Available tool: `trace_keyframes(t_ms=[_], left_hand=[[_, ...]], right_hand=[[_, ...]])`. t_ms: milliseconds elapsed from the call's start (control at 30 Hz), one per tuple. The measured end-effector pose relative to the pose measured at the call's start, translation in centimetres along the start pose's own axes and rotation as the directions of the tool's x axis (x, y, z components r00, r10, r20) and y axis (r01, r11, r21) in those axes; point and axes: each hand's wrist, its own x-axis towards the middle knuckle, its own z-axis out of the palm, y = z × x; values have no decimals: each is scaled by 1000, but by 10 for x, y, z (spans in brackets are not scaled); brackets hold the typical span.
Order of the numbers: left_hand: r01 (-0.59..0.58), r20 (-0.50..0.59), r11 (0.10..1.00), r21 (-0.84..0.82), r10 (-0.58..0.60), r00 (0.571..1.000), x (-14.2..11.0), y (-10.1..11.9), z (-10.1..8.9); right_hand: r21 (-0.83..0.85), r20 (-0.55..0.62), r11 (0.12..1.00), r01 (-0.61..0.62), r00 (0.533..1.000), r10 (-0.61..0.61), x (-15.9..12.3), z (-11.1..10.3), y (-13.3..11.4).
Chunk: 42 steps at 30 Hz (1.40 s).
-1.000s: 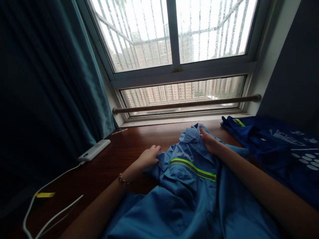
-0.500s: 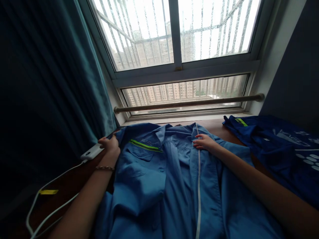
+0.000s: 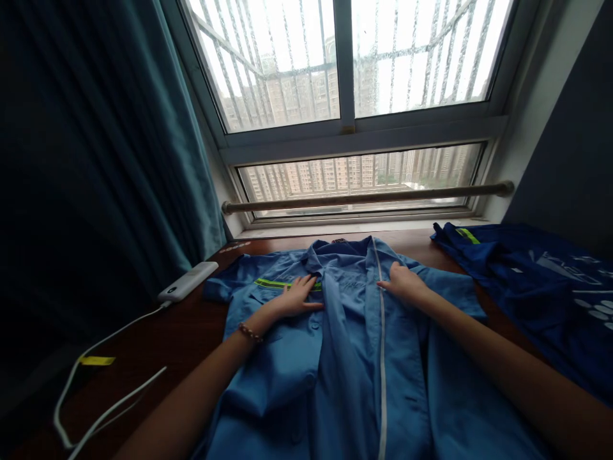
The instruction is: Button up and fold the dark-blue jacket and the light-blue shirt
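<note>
A light blue work shirt [image 3: 345, 358] with a yellow-green reflective stripe lies spread open on the dark wooden table [image 3: 191, 326], collar toward the window. My left hand [image 3: 294, 297] lies flat on the shirt's left chest over the stripe, fingers stretched out. My right hand [image 3: 402, 282] presses on the shirt beside its white front edge near the collar, fingers extended, holding nothing. A bead bracelet circles my left wrist.
A white power bank [image 3: 188, 281] with a white cable [image 3: 96, 383] lies at the table's left, beside a teal curtain [image 3: 96, 160]. A dark blue garment [image 3: 536, 287] lies at the right. A window with a horizontal rail [image 3: 364, 197] stands behind the table.
My left hand pulled the bunched shirt open toward the left, let go of its edge, and now lies flat on its chest. My right hand stayed near the collar.
</note>
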Motion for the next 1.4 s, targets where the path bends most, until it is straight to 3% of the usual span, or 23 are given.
trace_keyframes(t_ms=[133,267,333,433,500,567,667,800,967,1033,1133,1267,1333,1367,1400], left_hand=[[25,-60,997,69,-21,998,7,20,27],[66,-105,993,96,-56,993,15,23,32],[99,-137,990,101,-85,987,23,27,33],[180,-190,978,105,-158,969,45,35,35],[246,-222,964,104,-218,950,63,40,36],[283,-237,954,98,-253,938,80,43,37],[285,-260,955,84,-255,931,95,42,37],[240,-303,968,77,-206,930,98,36,39],[191,-365,978,85,-148,919,92,33,41],[187,-375,978,88,-142,916,90,34,40],[179,-374,980,89,-133,918,89,34,39],[181,-368,980,86,-138,920,89,34,40],[183,-371,979,84,-140,918,89,34,40],[182,-372,980,83,-139,918,89,33,40],[176,-367,981,84,-134,921,89,33,40]], right_hand=[[-71,3,994,79,997,-79,5,21,-3],[-133,-92,976,170,979,-183,25,44,5],[-147,-74,951,270,956,-283,43,44,16],[-146,54,926,347,938,-343,70,30,31],[-152,107,945,291,955,-277,79,20,33],[-156,72,983,96,994,-86,77,14,27],[-78,0,986,-149,989,149,58,17,15],[23,13,995,-99,995,99,26,24,7],[-27,-56,966,-257,965,255,14,15,8],[-23,-55,964,-266,963,264,19,8,8],[36,-45,979,-203,978,205,26,-2,5],[83,-121,994,-75,989,85,28,-15,-16],[108,-162,987,117,982,-98,23,-16,-36],[125,-171,953,276,952,-254,18,-15,-47],[145,-170,876,460,884,-436,11,-13,-58]])
